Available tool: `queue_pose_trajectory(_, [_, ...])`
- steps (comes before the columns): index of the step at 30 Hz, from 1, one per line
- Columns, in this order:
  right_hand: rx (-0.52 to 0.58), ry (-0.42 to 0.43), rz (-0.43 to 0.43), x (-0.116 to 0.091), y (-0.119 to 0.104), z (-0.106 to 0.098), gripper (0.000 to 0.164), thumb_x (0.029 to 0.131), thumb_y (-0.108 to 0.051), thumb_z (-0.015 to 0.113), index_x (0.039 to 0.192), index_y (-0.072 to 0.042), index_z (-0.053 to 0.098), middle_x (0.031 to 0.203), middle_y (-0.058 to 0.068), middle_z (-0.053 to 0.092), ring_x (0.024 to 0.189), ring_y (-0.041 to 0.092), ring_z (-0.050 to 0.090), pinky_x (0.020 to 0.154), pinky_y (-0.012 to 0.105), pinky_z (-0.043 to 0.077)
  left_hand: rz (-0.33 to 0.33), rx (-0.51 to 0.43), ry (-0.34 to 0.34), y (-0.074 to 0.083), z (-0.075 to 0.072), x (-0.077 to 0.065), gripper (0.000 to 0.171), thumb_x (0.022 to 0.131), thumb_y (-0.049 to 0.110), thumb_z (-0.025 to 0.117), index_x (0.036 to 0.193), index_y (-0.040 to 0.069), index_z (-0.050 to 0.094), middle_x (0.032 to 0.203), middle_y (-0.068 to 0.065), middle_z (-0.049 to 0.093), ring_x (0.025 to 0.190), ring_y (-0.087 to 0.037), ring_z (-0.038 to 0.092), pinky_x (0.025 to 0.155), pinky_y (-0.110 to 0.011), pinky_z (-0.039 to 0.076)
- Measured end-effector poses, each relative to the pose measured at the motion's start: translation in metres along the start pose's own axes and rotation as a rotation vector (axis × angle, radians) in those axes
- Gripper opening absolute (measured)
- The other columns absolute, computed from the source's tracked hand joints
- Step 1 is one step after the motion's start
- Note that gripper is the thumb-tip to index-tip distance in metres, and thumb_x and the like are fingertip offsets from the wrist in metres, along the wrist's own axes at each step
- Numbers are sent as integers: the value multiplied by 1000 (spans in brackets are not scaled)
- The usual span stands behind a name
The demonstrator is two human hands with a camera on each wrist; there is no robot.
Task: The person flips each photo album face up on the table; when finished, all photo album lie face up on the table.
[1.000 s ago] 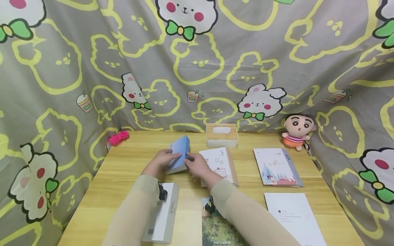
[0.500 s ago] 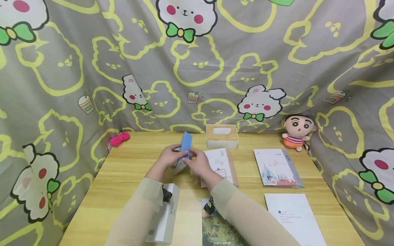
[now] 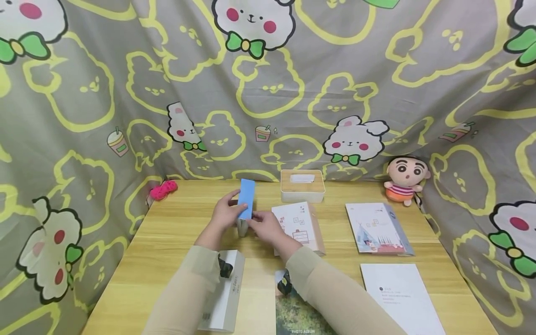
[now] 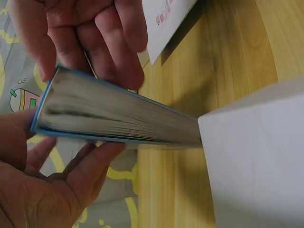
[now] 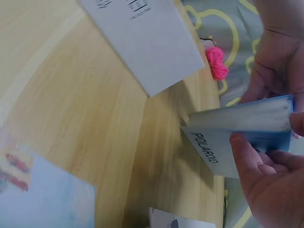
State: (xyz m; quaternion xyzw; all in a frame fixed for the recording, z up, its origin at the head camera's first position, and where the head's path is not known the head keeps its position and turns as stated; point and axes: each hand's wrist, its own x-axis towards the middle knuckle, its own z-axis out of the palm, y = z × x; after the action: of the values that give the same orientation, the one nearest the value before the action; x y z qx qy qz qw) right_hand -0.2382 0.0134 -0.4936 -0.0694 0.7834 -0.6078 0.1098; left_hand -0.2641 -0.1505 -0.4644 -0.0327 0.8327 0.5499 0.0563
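A thick blue photo album (image 3: pixel 246 197) stands on edge at the table's middle, its blue spine turned up. Its cover (image 5: pixel 205 148) reads POLAROID in the right wrist view, and its page edges (image 4: pixel 104 113) show in the left wrist view. My left hand (image 3: pixel 225 213) grips the album from the left, thumb by the spine and fingers along the cover. From the right, my right hand (image 3: pixel 267 227) holds it too, with thumb and fingers near the spine end. Whether the album's lower edge touches the table is hard to tell.
Near my left forearm lies a thick white album (image 3: pixel 229 288). A green photo album (image 3: pixel 299 316) is below my right arm. Right of the hands are a white-and-tan album (image 3: pixel 307 228), an illustrated album (image 3: pixel 374 228) and a white one (image 3: pixel 399 293). Behind stands a tissue box (image 3: pixel 302 195).
The blue album has turned from leaning with its cover showing to standing on edge, spine up. Both hands shifted their hold on it, and it moved slightly left in the last half second.
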Motion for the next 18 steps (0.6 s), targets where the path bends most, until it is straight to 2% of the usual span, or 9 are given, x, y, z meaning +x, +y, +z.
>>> queue_pose_trajectory(2, [-12,-8,-20,0,1,1,47,106,-16,64,146,9,57,130,23,71,104,37,73,82,42,63,17,-5,24,0,0,0,60,106,19,68,161,16,46,151,-30,52,131,-47,58,95,-54,59])
queue_pose_trajectory(5, [-45,-14,-40,-1,2,1,48,106,-15,64,148,6,55,134,22,69,110,37,71,82,38,62,9,-21,46,0,0,0,60,105,19,69,161,16,47,150,-30,52,129,-46,59,91,-52,61])
queue_pose_trajectory(8, [-80,-29,-54,-4,4,1,50,106,-15,64,151,5,53,141,22,65,120,38,67,92,42,61,-7,-26,60,-1,0,-1,67,101,19,75,161,15,46,149,-30,53,125,-46,61,84,-47,63])
queue_pose_trajectory(11, [-102,-47,-63,-6,5,2,52,106,-17,63,154,3,50,147,21,61,124,40,64,101,47,57,-17,-14,71,-1,-1,-2,76,96,19,80,162,13,43,150,-32,50,124,-48,60,81,-48,63])
queue_pose_trajectory(14, [-114,-58,-73,-7,7,4,53,105,-17,64,154,1,51,148,22,59,118,40,66,97,47,59,-30,29,94,-1,0,-3,87,91,22,85,163,11,39,157,-31,43,132,-50,54,91,-55,61])
queue_pose_trajectory(18, [-132,-61,-85,-7,8,5,53,103,-17,65,152,1,54,146,22,61,114,39,68,93,46,60,-45,83,129,-3,1,-2,96,87,23,88,165,8,34,163,-30,37,143,-50,44,108,-60,50])
